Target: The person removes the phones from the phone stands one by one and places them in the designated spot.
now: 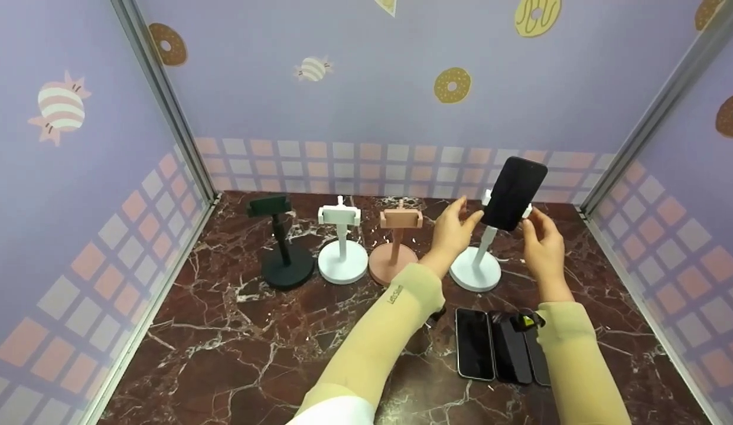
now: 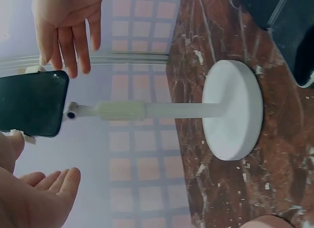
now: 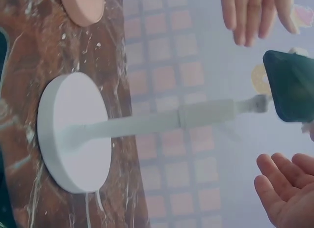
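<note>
A black phone (image 1: 514, 192) sits tilted in the clamp of a white stand (image 1: 476, 270) at the right end of a row of stands. My left hand (image 1: 458, 227) hovers just left of the phone with its fingers straight. My right hand (image 1: 540, 236) is just right of it, fingers relaxed. Neither hand grips anything. In the left wrist view the phone (image 2: 29, 102) lies between my left hand (image 2: 39, 196) and my right hand (image 2: 66, 21), with gaps on both sides. The right wrist view shows the stand's post (image 3: 162, 121) and round base (image 3: 73, 132).
Left of the loaded stand are a pink stand (image 1: 394, 254), a white stand (image 1: 342, 251) and a black stand (image 1: 282, 254), all with bare clamps. Three dark phones (image 1: 496, 351) lie flat side by side near my right forearm. Walls enclose the marble tabletop (image 1: 224, 342).
</note>
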